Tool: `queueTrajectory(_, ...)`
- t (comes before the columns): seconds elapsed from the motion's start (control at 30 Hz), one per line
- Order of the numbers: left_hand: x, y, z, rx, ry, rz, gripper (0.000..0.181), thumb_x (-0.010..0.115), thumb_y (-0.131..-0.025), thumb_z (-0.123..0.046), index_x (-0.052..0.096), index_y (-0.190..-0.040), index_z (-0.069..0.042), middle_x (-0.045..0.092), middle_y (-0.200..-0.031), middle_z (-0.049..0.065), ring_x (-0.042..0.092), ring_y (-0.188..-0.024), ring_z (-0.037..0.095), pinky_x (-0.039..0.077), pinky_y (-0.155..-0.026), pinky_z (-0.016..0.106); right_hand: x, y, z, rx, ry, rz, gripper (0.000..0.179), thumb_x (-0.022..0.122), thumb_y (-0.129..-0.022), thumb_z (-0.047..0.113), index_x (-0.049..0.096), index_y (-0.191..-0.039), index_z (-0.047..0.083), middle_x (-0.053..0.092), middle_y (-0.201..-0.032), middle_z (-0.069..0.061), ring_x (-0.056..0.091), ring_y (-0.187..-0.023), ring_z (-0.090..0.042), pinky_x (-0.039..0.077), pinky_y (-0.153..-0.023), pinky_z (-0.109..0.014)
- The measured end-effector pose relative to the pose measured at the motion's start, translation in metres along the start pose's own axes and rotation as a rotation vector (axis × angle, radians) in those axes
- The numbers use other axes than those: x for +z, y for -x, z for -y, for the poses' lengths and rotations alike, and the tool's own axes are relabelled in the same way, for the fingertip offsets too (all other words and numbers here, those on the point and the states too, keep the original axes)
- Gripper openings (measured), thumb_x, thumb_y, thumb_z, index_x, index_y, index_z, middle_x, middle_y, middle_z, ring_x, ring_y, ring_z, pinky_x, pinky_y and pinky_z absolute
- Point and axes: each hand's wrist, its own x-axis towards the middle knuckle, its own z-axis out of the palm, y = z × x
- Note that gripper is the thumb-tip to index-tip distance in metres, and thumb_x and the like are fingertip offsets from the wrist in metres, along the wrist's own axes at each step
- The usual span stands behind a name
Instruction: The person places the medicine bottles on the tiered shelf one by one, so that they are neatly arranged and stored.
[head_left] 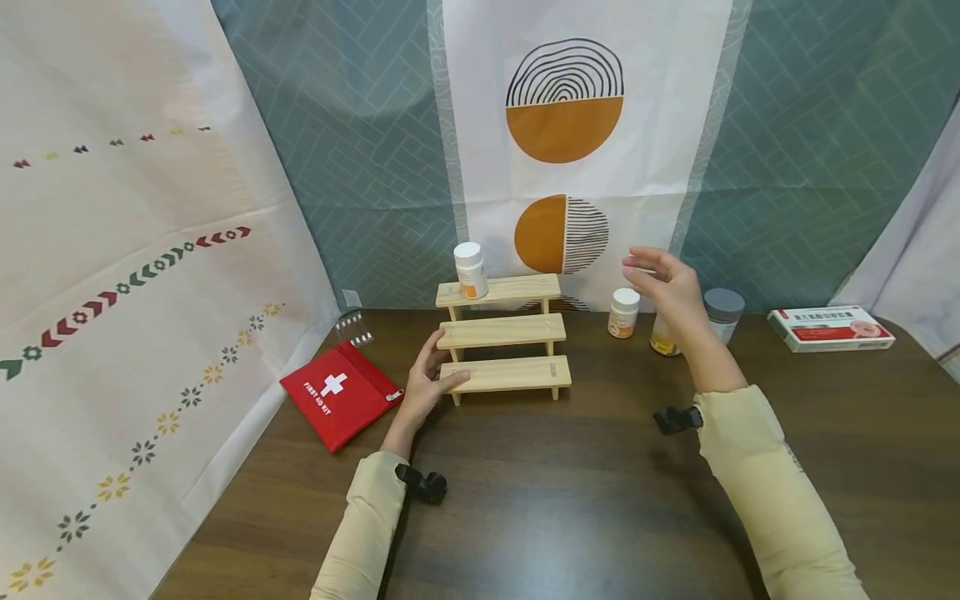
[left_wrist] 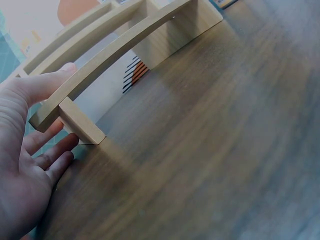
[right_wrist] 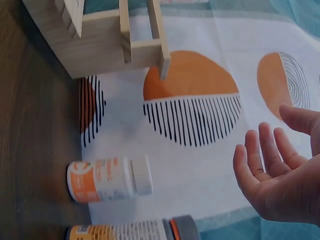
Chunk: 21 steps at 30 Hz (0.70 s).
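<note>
My left hand grips the left end of a three-tier wooden stand, its thumb on top of the lowest plank. In the left wrist view the other fingers curl below the plank, beside the stand's leg. On the top tier, near its left end, a white pill bottle with an orange-marked label stands upright. My right hand is raised to the right of the stand, holding nothing, fingers loosely bent. Close below it stands another white pill bottle, also seen lying sideways-on in the right wrist view.
Partly hidden behind the right hand is a yellow-labelled bottle, with a grey-lidded jar beside it. A flat white-and-red medicine box lies far right. Left of the stand are a red first aid pouch and a clear item.
</note>
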Motion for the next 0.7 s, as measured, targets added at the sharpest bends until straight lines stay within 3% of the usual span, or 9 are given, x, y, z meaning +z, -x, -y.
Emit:
queueTrajectory(0.13,0.000,-0.001,0.005,0.012,-0.015,-0.011,0.084,0.072,-0.084,0.000,0.032,-0.152,-0.028,0.052,-0.139,0.024,0.047,-0.132,0.034,0.031,-0.112,0.048,-0.010,0.002,-0.006,0.006,-0.045,-0.041,0.048,0.063,-0.095,0.029,0.051,-0.139,0.013,0.058,-0.103,0.025,0.056,-0.098,0.010,0.048,-0.083,-0.008)
queueTrajectory(0.43,-0.001,-0.002,0.005,0.001,0.007,-0.012,0.085,0.073,-0.084,0.001,0.031,-0.153,-0.025,0.052,-0.139,0.026,0.048,-0.128,0.033,0.032,-0.111,0.046,-0.034,0.008,-0.014,-0.017,-0.282,-0.111,0.037,0.070,-0.091,0.020,0.059,-0.126,0.017,0.066,-0.100,0.020,0.060,-0.093,0.005,0.049,-0.077,-0.009)
queueTrajectory(0.53,0.000,0.001,-0.004,-0.012,0.007,0.005,0.086,0.072,-0.083,0.001,0.029,-0.154,-0.021,0.049,-0.141,0.027,0.046,-0.131,0.035,0.030,-0.113,0.048,-0.043,0.009,-0.018,-0.029,-0.382,-0.132,0.032,0.070,-0.089,0.014,0.062,-0.120,0.018,0.067,-0.100,0.015,0.061,-0.092,0.002,0.050,-0.076,-0.010)
queueTrajectory(0.7,0.002,0.008,-0.022,-0.023,-0.014,0.016,0.085,0.072,-0.083,0.001,0.029,-0.154,-0.017,0.048,-0.142,0.027,0.045,-0.134,0.034,0.028,-0.115,0.050,-0.058,0.010,-0.024,-0.031,-0.435,-0.187,0.027,0.071,-0.088,0.010,0.064,-0.110,0.023,0.068,-0.097,0.015,0.063,-0.088,0.003,0.051,-0.073,-0.009)
